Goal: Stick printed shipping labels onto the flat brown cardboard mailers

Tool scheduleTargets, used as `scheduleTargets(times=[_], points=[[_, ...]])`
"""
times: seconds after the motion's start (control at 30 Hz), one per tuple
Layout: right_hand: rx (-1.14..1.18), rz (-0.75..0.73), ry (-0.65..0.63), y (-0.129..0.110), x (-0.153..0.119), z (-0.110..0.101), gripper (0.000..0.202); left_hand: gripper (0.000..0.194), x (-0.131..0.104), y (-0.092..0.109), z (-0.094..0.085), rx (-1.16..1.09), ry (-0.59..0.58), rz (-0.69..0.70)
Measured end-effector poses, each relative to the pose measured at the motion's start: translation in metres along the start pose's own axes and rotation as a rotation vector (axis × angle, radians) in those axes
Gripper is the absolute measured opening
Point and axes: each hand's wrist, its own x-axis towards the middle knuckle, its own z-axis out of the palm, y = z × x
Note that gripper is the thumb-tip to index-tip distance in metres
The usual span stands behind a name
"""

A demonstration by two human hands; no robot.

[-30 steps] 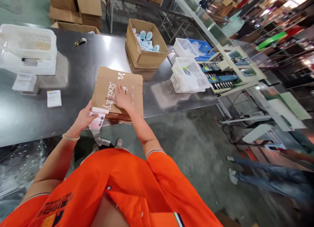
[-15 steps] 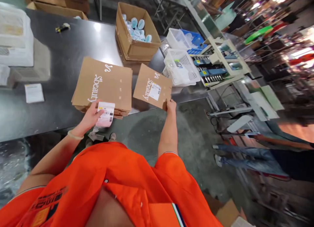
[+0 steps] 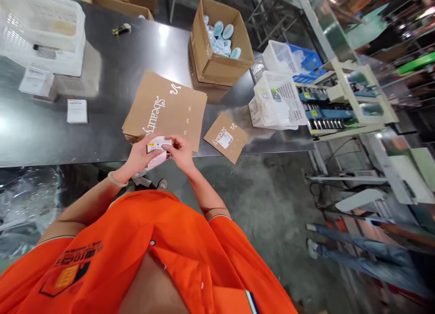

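Centrally, low in frame: left hand [image 3: 141, 154] and right hand [image 3: 180, 151] both pinch a shipping label [image 3: 157, 146] at the counter [image 3: 112, 60] edge, just below the stack of flat cardboard mailers [image 3: 166, 110]. One labelled mailer [image 3: 226, 136] lies apart, right of the stack. Open box [image 3: 220, 42] of jars sits upper centre.

white barcode label [image 3: 157, 147] pinched in both hands, flat, above near edge of flat carton stack [image 3: 166, 110].

Both forearms reach forward and angle inward, bare below orange sleeves. The left hand [image 3: 141, 154] and right hand [image 3: 181, 152] meet at fingertip level, fingers curled and pinching together.
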Motion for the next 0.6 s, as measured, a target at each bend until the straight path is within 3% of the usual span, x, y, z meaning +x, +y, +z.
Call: scheduleTargets(times=[0.2,0.4,0.5,0.6], points=[[-0.045,-0.049,0.024,0.004,-0.009,-0.002,0.021,0.081,0.006,0.003,-0.012,0.037,0.040,-0.094],[-0.443,-0.309,0.056,0.001,-0.029,-0.004,0.017,0.067,0.004,0.004,-0.021,0.091,0.014,-0.178],[-0.591,-0.386,0.167,-0.022,0.005,-0.019,0.016,0.065,-0.003,-0.008,-0.016,-0.059,-0.094,-0.315],[-0.645,-0.346,0.251,-0.045,0.077,-0.036,0.014,0.069,-0.012,-0.025,-0.006,-0.249,-0.173,-0.467]])
